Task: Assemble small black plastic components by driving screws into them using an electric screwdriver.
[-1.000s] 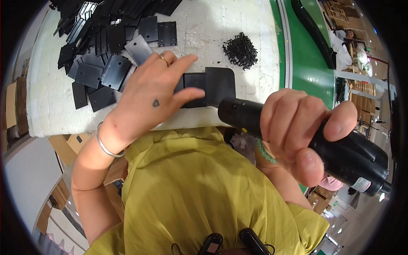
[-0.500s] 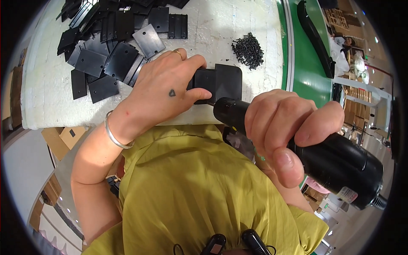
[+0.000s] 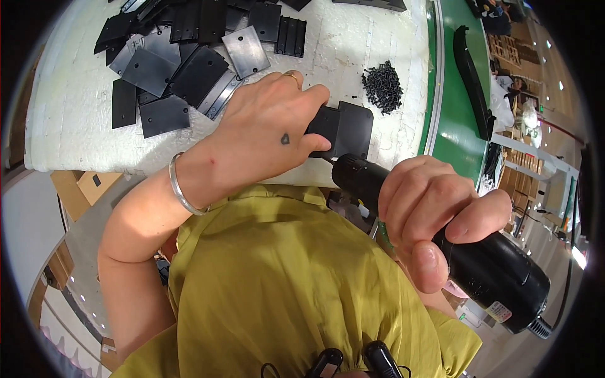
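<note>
My left hand (image 3: 268,123) presses a black plastic part (image 3: 354,131) against the table, thumb and fingers closed around its left end. A wide flat flap of the part shows past my fingertips; the rest lies under my hand. In my right hand (image 3: 435,211) is a black electric screwdriver (image 3: 495,271), gripped round its body. Its nose points left, and the thin bit reaches the part's near edge beside my left thumb. Whether the bit touches a screw cannot be made out. Beyond the part lies a pile of small black screws (image 3: 382,87).
A heap of black plastic plates (image 3: 200,75) covers the far left of the white table (image 3: 69,142). On the green strip (image 3: 450,104) at the right lies a long curved black piece (image 3: 472,82). A cardboard box (image 3: 94,189) stands below the table's left edge. Another person (image 3: 518,83) is far off right.
The table and its things sit slightly further right in view. Both hands keep their grips. The screwdriver's tail has tipped lower, and its bit now shows at the part's near edge.
</note>
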